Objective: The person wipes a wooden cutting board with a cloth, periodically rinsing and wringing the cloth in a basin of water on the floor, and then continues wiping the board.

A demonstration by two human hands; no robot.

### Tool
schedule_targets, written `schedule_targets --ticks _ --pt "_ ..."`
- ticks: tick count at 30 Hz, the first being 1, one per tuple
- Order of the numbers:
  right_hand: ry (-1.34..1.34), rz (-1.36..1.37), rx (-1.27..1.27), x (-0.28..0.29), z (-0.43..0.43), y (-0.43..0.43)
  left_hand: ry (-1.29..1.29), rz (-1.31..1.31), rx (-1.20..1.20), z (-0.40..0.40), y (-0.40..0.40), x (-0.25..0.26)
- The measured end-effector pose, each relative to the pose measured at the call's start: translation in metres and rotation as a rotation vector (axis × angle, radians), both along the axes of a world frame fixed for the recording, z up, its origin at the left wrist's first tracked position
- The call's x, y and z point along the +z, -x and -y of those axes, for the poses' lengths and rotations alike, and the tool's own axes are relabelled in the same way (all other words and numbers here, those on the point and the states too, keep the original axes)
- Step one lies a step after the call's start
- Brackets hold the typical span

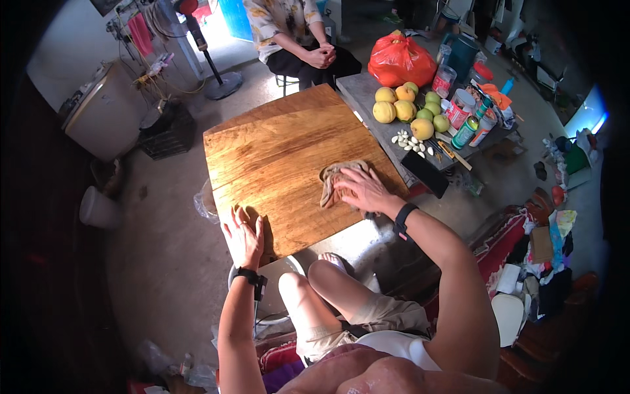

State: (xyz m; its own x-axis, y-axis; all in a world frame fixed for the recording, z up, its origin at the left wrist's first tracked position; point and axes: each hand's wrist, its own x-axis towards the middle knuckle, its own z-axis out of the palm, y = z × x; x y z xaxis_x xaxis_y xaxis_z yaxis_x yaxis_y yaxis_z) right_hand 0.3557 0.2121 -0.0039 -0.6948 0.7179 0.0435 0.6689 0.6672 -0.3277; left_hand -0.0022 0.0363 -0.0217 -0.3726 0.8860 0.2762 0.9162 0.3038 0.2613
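In the head view a square wooden tabletop (285, 157) with a glossy brown grain stands before my knees. My right hand (364, 189) presses a crumpled brown cloth (332, 184) against its right side, fingers spread over the folds. At the near left corner, my left hand (243, 239) lies flat on the wood with its fingers apart and holds nothing. Part of the cloth is hidden beneath my right palm. A dark band sits on each of my wrists.
A grey side table (362, 91) bears a red plastic bag (401, 61), several yellow and green fruits (404, 111), garlic cloves (411, 143), jars and a phone (424, 172) at its edge. A person (295, 39) sits beyond the tabletop. A round bucket (295, 266) stands below its near edge.
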Motion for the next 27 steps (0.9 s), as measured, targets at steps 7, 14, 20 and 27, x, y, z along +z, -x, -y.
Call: schedule_targets --ticks 7,14,20,27 --pt "-0.023 -0.043 -0.368 -0.012 -0.099 0.021 0.118 -0.054 -0.049 -0.006 -0.014 0.005" --pt "0.1 0.211 -0.023 0.013 -0.042 0.134 0.129 -0.041 -0.023 -0.003 -0.008 0.004" --pt "0.192 0.23 0.391 0.032 0.011 0.158 0.132 -0.043 -0.028 -0.003 -0.006 0.005" --pt "0.166 0.112 -0.136 0.013 -0.118 0.087 0.113 -0.081 -0.018 -0.002 -0.007 0.002"
